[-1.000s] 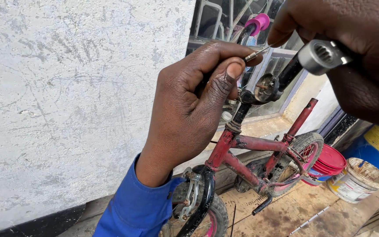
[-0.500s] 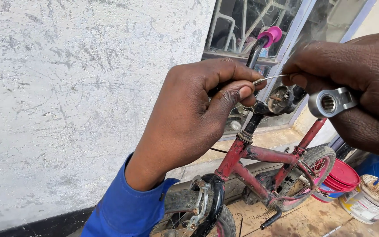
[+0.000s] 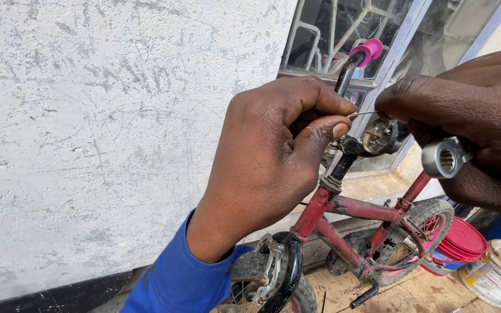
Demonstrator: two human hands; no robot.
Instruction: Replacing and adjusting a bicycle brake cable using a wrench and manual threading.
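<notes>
I'm pinching the cable (image 3: 362, 113) in both hands (image 3: 273, 156) (image 3: 465, 124) above the stem (image 3: 343, 165), wrench (image 3: 445, 157) in my right.

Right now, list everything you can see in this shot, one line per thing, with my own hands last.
Small bicycle: one, worn red frame, standing by the wall, centre to lower right.
Handlebar grip: one, pink, top of the black handlebar.
Thin wire: one, metallic, pinched between both hands at the handlebar.
Ring spanner: one, silver, in the right hand.
Wall: one, rough white, left side.
Window grille: one, pale bars, top centre.
Red bucket: one, lower right behind the rear wheel.
Paint tub: one, white and stained, bottom right corner.
Left hand: blue sleeve, fingertips on the wire.
Right hand: holding spanner and wire end.
</notes>
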